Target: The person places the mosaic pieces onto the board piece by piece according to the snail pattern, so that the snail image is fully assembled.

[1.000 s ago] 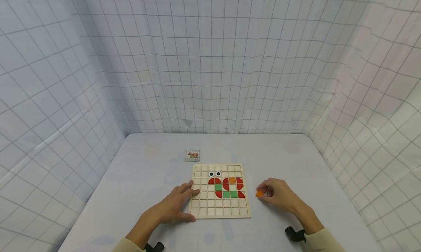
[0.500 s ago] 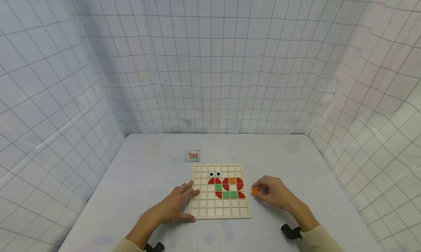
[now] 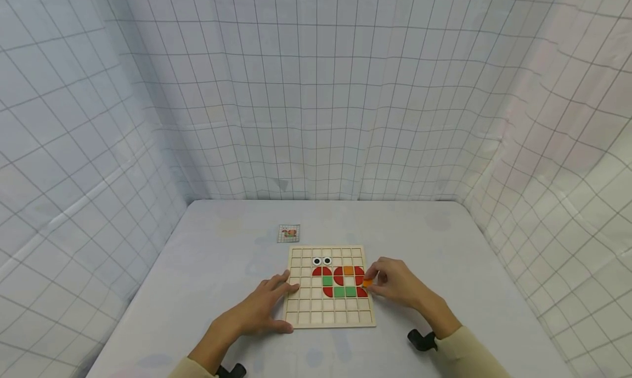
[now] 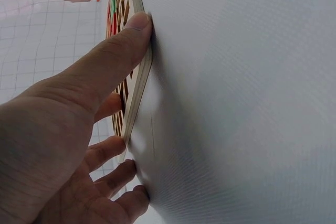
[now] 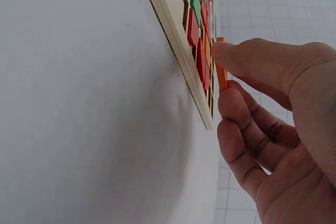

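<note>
My right hand (image 3: 399,282) pinches an orange square tile (image 3: 367,283) between thumb and fingertips, over the right side of a wooden grid board (image 3: 331,316). In the right wrist view the tile (image 5: 221,66) is held on edge, just above the board's surface. My left hand (image 3: 264,306) rests along the board's left side with fingers spread, the thumb (image 4: 137,22) touching the wooden edge. Set in the grid are red quarter-round tiles (image 3: 338,275), green square tiles (image 3: 339,292), one orange square tile (image 3: 348,270) and two round eye tiles (image 3: 322,261).
Behind the board lies a small picture card (image 3: 288,233) with a coloured figure on a grid. A white cloth covers the table (image 3: 227,241), and grid-lined curtains (image 3: 316,103) enclose it at the back and sides.
My right hand has moved left and slightly away from me, carrying the orange tile from beside the board to over its right side. The left hand has stayed in place.
</note>
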### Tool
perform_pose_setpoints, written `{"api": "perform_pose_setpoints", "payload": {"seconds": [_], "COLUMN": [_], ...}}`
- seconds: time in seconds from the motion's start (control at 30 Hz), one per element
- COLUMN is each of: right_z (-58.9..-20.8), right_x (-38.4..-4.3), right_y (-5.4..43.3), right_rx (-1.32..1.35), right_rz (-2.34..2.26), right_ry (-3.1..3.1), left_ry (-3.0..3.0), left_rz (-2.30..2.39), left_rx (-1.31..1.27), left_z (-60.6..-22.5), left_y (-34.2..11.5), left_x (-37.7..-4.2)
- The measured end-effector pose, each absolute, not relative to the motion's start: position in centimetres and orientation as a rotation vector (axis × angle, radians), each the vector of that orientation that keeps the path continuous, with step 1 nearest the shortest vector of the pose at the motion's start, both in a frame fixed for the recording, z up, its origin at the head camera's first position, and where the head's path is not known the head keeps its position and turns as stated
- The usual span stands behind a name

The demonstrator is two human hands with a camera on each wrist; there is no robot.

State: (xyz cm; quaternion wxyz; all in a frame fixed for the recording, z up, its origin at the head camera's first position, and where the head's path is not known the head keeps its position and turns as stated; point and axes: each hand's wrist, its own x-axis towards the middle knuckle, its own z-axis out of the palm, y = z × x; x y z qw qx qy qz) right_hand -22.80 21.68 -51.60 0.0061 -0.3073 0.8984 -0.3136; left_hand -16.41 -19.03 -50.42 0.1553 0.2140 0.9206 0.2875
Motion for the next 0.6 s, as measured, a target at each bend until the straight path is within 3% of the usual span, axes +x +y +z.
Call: {"api": "perform_pose_setpoints", "payload": {"seconds": [0.6], "right_z": [-52.0], "right_x": [-23.6], "right_y": [18.5], "right_rx": [-0.938], "right_rz": [-0.937], "right_ry": [2.773], "left_ry": [2.645], "left_rz": [0.819], "left_rx": [0.614], "left_z": [-50.3], "left_y": [-18.8], "left_x": [-16.4]}}
